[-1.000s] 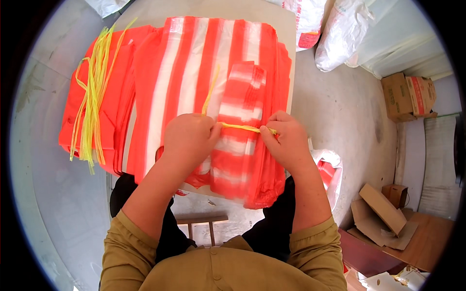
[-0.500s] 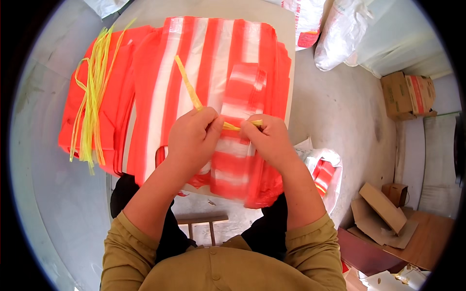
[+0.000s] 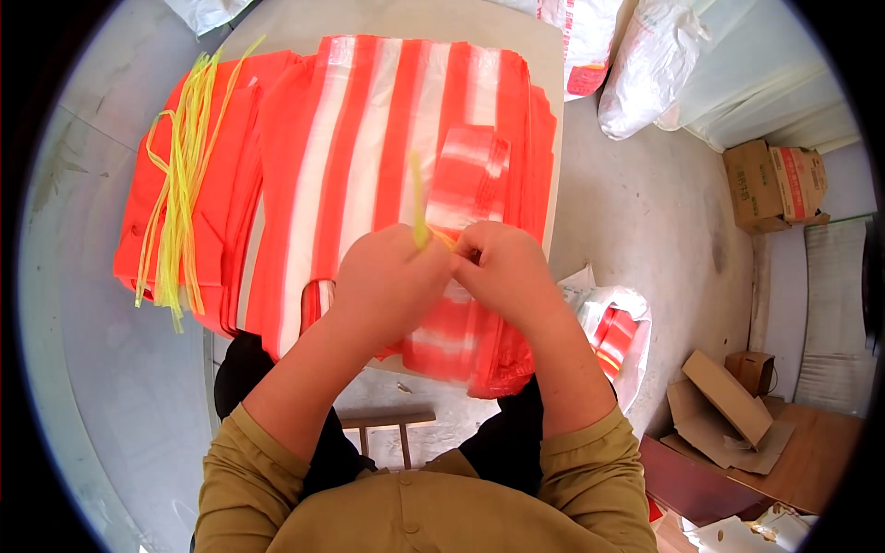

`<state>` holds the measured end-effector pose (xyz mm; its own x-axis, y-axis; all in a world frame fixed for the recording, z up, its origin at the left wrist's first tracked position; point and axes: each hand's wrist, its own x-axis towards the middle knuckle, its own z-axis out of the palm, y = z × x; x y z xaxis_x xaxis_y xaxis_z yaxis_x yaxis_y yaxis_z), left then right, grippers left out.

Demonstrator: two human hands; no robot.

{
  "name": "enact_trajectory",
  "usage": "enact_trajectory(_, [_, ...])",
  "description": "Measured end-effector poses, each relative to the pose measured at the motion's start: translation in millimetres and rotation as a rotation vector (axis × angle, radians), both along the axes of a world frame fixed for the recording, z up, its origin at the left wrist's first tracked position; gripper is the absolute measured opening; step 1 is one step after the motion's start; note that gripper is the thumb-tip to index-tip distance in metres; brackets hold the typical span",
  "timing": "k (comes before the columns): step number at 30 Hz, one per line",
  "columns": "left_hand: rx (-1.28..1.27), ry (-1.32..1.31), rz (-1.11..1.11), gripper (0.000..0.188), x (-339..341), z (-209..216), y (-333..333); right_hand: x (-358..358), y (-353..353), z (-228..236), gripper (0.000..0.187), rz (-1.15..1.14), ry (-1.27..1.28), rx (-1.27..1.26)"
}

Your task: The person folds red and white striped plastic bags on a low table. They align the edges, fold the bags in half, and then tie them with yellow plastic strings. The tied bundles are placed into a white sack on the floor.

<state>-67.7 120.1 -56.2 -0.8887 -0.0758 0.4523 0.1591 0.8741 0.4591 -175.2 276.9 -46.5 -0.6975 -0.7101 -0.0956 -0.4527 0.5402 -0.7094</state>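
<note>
A folded bundle of red-and-white striped plastic bags [image 3: 468, 166] lies on a wide stack of the same striped bags [image 3: 396, 120]. Over the bundle's middle, my left hand [image 3: 395, 276] pinches a yellow plastic tie strip [image 3: 418, 198], whose blurred free end stands up above the fingers. My right hand [image 3: 502, 267] is closed at the same spot, thumb and forefinger curled together on the strip. The two hands meet, hiding most of the strip between them. More yellow strips [image 3: 184, 175] lie loose in a bunch on folded red bags [image 3: 198, 244] at the left.
The stack rests on a pale table [image 3: 525, 28]. Right of it, on the floor, stands a white sack [image 3: 636, 304] with tied striped bundles inside. White sacks [image 3: 650, 69] and a cardboard box [image 3: 774, 184] stand farther off. An opened carton [image 3: 724, 415] lies at lower right.
My hands have come together over the bundle. The strip's long free end has swung from leaning left to nearly upright, and the right end is now hidden by my fingers.
</note>
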Motion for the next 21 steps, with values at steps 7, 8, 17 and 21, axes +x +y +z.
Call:
enact_trajectory(7, [0.023, 0.200, -0.150, 0.017, -1.0, 6.7, 0.4, 3.9, -0.1, -6.0, 0.024, -0.019, 0.068, -0.137])
enact_trajectory(8, [0.044, 0.304, -0.179, 0.020, -0.5, 3.9, -0.4, 2.3, -0.2, -5.0, 0.024, -0.030, 0.008, -0.093])
enact_trajectory(17, [0.090, 0.093, 0.024, 0.033, -11.0, 7.5, 1.1, 3.0, 3.2, -11.1, 0.025, -0.012, -0.037, -0.203])
enact_trajectory(21, [0.278, -0.086, -0.007, 0.021, -9.9, -2.7, -2.4, 3.2, 4.9, -9.1, 0.026, 0.003, -0.108, -0.259])
